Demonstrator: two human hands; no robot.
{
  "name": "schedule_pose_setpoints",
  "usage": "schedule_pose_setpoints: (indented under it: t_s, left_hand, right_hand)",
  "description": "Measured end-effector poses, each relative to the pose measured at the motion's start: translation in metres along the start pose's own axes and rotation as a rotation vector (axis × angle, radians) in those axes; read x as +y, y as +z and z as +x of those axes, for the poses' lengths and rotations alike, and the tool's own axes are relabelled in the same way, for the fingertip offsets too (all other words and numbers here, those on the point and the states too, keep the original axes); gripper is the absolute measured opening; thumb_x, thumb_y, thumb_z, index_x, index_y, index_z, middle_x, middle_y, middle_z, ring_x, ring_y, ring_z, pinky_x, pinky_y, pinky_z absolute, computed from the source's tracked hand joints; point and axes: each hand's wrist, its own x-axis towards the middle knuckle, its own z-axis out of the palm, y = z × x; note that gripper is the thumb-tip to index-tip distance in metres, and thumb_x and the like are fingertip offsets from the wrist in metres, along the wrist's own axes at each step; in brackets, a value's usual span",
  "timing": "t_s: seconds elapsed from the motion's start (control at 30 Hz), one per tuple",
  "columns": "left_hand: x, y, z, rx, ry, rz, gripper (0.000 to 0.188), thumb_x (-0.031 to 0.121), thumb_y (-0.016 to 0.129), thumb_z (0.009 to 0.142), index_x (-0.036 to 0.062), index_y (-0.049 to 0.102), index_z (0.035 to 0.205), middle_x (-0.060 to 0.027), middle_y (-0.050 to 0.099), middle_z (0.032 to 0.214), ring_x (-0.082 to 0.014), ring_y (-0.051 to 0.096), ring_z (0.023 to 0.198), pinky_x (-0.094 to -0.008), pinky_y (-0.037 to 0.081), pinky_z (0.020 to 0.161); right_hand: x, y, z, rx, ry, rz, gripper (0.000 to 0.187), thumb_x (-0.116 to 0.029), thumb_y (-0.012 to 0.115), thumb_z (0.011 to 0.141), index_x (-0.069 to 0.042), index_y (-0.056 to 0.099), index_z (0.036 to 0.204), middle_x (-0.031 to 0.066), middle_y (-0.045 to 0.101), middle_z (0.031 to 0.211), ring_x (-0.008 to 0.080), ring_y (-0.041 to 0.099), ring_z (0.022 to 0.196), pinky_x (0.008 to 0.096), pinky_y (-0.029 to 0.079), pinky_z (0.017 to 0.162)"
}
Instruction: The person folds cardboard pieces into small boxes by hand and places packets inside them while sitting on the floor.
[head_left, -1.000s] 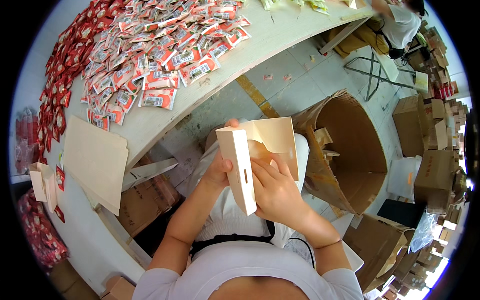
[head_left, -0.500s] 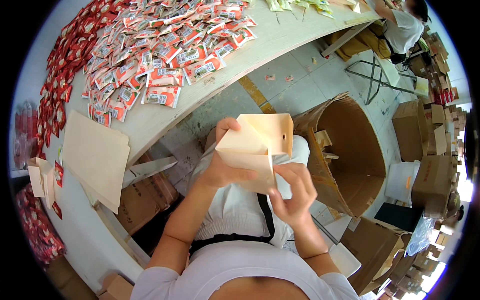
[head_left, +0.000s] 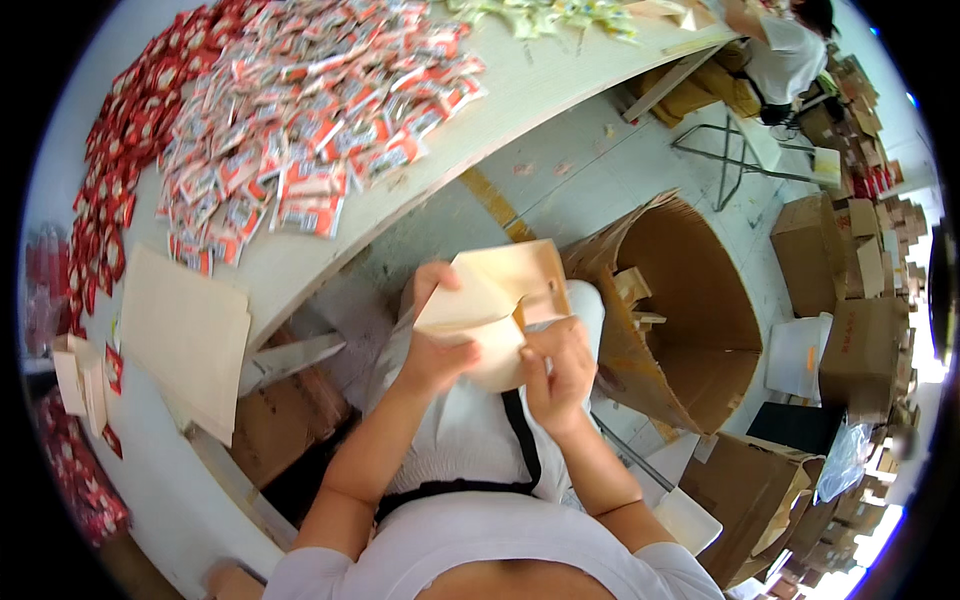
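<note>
A cream cardboard box (head_left: pixel 470 325), partly folded with its panels at angles, is held above my lap. My left hand (head_left: pixel 438 345) is closed round its left side, thumb across the near panel and fingers behind the far edge. On the right side, my right hand (head_left: pixel 560 368) pinches the edge of the near panel between thumb and bent fingers. To the left, flat cream cardboard sheets (head_left: pixel 185 335) lie stacked on the table's edge. Some motion blur softens the picture.
A pile of orange-and-white sachets (head_left: pixel 310 130) and red packets (head_left: pixel 120 150) covers the far left of the white table (head_left: pixel 400 210). A folded carton (head_left: pixel 82 380) stands at left. A large open cardboard box (head_left: pixel 700 320) is at my right. Another person (head_left: pixel 785 60) works at the far right.
The box and both hands have shifted slightly left. My right hand's fingers have curled in more on the box's edge. The whole view has moved a little.
</note>
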Motion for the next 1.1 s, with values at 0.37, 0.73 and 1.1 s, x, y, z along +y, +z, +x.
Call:
schedule_pose_setpoints:
  t_s: [0.37, 0.73, 1.1]
  left_hand:
    - [0.004, 0.023, 0.007, -0.171, 0.29, 0.661, 0.056, 0.02, 0.074, 0.069, 0.0123, 0.032, 0.104, -0.0131, 0.032, 0.11, -0.0233, 0.041, 0.1, -0.036, 0.04, 0.082]
    - [0.036, 0.034, 0.007, -0.301, -0.004, 0.989, 0.043, 0.005, 0.068, 0.064, 0.0077, 0.054, 0.105, -0.0112, 0.047, 0.105, -0.027, 0.044, 0.098, -0.036, 0.038, 0.084]
    - [0.019, 0.008, 0.003, -0.078, -0.027, 0.665, 0.036, 0.019, 0.072, 0.068, 0.0062, 0.055, 0.097, -0.0087, 0.051, 0.105, -0.0191, 0.046, 0.097, -0.0319, 0.036, 0.086]
  right_hand:
    - [0.0, -0.01, 0.004, -0.044, 0.576, 0.827, 0.02, -0.008, 0.058, 0.083, 0.002, 0.055, 0.1, 0.0064, 0.06, 0.092, 0.0122, 0.056, 0.084, 0.0256, 0.046, 0.073]
    - [0.0, 0.008, -0.013, 0.038, 0.522, 0.589, 0.016, 0.0, 0.062, 0.079, 0.001, 0.056, 0.094, 0.0033, 0.06, 0.083, 0.0047, 0.054, 0.068, 0.0185, 0.045, 0.054]
    - [0.005, -0.024, 0.015, 0.173, -0.283, -0.265, 0.037, -0.02, 0.067, 0.074, -0.001, 0.052, 0.101, 0.0072, 0.06, 0.081, 0.0253, 0.056, 0.072, 0.0358, 0.041, 0.067]
